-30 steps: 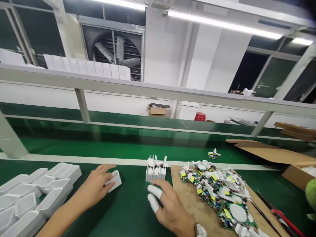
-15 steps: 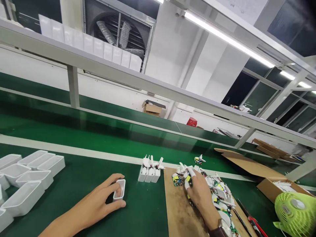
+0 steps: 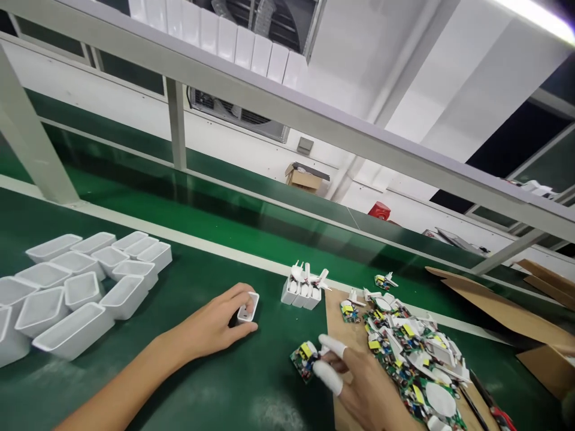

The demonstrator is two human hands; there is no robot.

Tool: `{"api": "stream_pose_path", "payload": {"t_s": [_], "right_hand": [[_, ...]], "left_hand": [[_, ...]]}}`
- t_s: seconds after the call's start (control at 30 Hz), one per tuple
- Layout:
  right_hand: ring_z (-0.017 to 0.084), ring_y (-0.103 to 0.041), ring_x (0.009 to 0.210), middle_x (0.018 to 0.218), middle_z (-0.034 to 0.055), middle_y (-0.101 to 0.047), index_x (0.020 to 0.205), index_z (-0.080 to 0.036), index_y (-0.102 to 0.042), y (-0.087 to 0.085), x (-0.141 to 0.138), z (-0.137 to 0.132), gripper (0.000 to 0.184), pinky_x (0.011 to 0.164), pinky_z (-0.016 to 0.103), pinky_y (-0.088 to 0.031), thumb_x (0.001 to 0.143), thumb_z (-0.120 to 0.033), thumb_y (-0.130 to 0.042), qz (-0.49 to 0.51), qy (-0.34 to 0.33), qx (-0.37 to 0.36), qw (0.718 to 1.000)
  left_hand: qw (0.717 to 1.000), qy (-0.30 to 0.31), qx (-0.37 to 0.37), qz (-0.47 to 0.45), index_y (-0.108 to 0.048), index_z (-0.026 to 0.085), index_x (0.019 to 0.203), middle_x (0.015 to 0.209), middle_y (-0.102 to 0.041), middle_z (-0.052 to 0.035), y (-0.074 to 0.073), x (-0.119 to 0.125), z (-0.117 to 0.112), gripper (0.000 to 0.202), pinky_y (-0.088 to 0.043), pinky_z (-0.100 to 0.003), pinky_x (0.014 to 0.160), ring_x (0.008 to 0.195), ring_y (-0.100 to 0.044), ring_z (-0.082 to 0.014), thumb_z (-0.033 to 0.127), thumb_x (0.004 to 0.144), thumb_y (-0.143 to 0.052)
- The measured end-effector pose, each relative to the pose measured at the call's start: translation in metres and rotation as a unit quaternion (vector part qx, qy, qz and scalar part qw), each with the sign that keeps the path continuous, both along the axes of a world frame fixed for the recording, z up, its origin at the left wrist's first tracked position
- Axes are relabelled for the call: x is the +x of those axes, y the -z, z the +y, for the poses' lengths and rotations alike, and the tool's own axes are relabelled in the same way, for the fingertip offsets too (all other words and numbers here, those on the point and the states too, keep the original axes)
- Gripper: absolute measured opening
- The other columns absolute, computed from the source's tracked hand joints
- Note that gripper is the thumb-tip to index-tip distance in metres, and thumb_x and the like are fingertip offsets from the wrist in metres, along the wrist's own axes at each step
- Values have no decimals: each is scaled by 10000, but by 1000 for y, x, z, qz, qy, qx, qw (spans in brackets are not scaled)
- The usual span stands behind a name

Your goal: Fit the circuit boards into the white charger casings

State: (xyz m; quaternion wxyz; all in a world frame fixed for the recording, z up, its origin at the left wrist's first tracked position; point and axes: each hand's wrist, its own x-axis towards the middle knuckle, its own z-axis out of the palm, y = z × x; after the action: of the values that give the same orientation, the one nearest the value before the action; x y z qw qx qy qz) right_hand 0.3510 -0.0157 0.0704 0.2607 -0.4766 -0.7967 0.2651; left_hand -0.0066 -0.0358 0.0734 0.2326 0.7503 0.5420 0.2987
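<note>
My left hand (image 3: 215, 326) rests on the green mat and grips a small white plastic shell (image 3: 248, 307), held upright with its open side facing me. My right hand (image 3: 354, 383), with white finger cots on two fingers, pinches a small green circuit board (image 3: 303, 358) just left of the brown board (image 3: 345, 335). A heap of circuit boards with white plug parts (image 3: 404, 353) lies on that brown board. Three filled white shells with prongs (image 3: 303, 288) stand in a row beyond my hands.
Several empty white shells (image 3: 81, 287) are bunched at the left on the green mat (image 3: 202, 395). A green conveyor belt (image 3: 251, 227) runs behind. Flat cardboard (image 3: 498, 308) and a cardboard box lie at the right. One loose circuit board (image 3: 384, 280) sits near the belt edge.
My right hand has pulled back from the heap toward me, now with a circuit board pinched in its fingers. My left hand keeps hold of the white shell. The view tilted down and left.
</note>
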Motion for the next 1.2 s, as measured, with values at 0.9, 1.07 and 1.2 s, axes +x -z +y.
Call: {"api": "stream_pose_path", "payload": {"t_s": [0.9, 1.07, 1.2], "right_hand": [[248, -710, 1164, 1399, 93, -660, 1437, -269, -573, -9, -65, 33, 544, 974, 367, -635, 900, -189, -611, 5, -152, 140, 978], [252, -714, 1126, 1251, 83, -709, 1375, -260, -612, -6, -66, 29, 450, 934, 361, -647, 931, -188, -623, 22, -126, 220, 967], [285, -662, 1251, 1355, 95, -663, 1460, -273, -524, 14, -60, 30, 519, 1028, 446, -611, 957, -249, -648, 53, -54, 217, 973]], "left_hand": [[993, 41, -45, -101, -252, 343, 1641, 1511, -560, -79, 20, 8, -5, 941, -454, -445, 1185, 1385, -564, -298, 157, 846, -718], [992, -53, -87, -74, -336, 343, 1588, 1281, -561, -67, 21, 14, 0, 1030, -565, -431, 942, 1009, -624, -251, 373, 737, -916], [981, 36, -164, -93, -222, 413, 1638, 1451, -485, -78, 11, 13, -4, 1391, -564, -363, 857, 934, -604, -204, 400, 512, -1040]]}}
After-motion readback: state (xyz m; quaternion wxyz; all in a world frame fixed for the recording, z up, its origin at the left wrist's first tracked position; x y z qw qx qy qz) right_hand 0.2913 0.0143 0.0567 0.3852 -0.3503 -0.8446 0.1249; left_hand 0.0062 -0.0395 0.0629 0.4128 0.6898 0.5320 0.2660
